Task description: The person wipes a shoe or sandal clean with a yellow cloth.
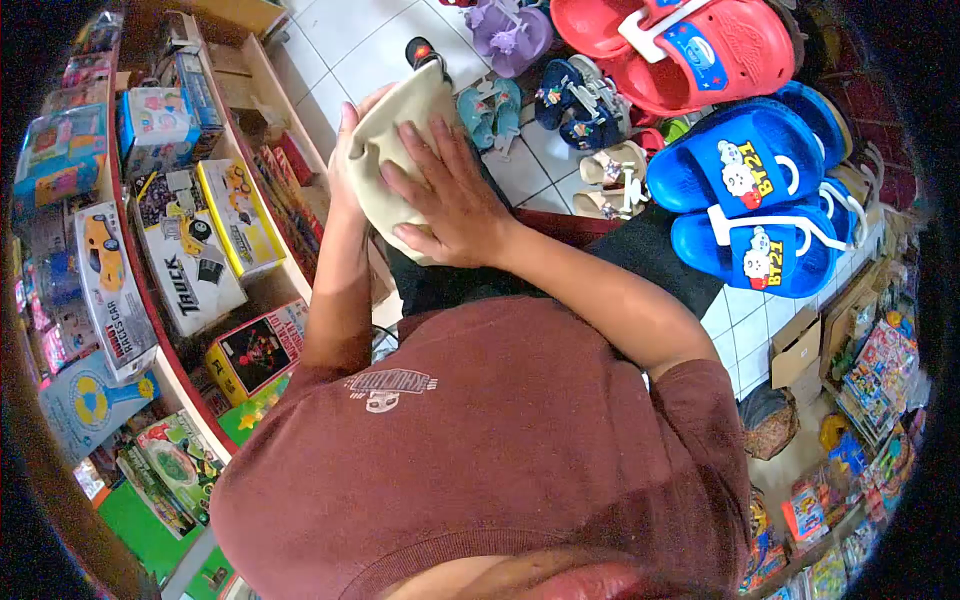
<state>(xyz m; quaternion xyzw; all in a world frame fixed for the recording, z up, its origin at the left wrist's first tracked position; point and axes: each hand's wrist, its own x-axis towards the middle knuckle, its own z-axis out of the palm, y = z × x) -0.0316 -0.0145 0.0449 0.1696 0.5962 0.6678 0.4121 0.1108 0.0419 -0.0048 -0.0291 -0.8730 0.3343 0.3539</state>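
A cream-coloured soft cloth piece point(376, 150), shaped somewhat like a cap with a rounded edge, is held up in front of my body. My left hand point(344, 172) grips it from the left side, most of its fingers hidden behind the cloth. Across its face lies my right hand point(452, 195), palm down with fingers stretched out and spread on the fabric. A small dark round-ended item with an orange-red mark point(421, 52) shows just past the cloth's top end.
At left, shelves carry boxed toys, including a truck box point(190, 255) and a race-car box point(110, 290). Blue slippers point(735, 160) and red clogs point(735, 60) hang at right. Smaller sandals point(490, 112) appear over the white tile floor point(350, 30). More packaged goods point(885, 380) stand at far right.
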